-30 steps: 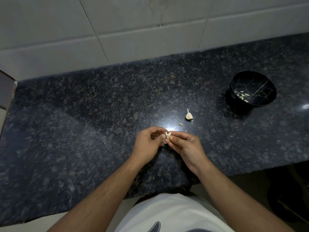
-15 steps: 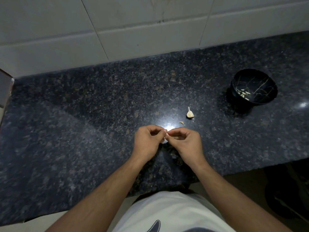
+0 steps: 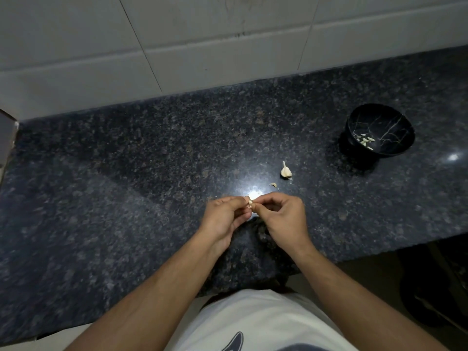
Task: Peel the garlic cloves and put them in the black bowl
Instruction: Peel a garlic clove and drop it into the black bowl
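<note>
My left hand [image 3: 224,216] and my right hand [image 3: 281,216] meet fingertip to fingertip over the dark granite counter [image 3: 126,186], both pinching one small garlic clove [image 3: 250,202] that is mostly hidden by the fingers. A garlic piece [image 3: 286,171] with its papery tip lies on the counter beyond my hands. A loose bit of skin [image 3: 273,184] lies just in front of it. The black bowl [image 3: 395,148] with thin pale veins stands at the right and holds several peeled cloves [image 3: 366,141].
A white tiled wall [image 3: 202,46] backs the counter. The counter's front edge runs just below my wrists, and dark floor with a dark object shows at the lower right. A bright light reflection sits on the granite by my fingertips.
My hands have stayed together on the clove; the fingers have closed more tightly around it, so less of it shows. The view has shifted slightly.
</note>
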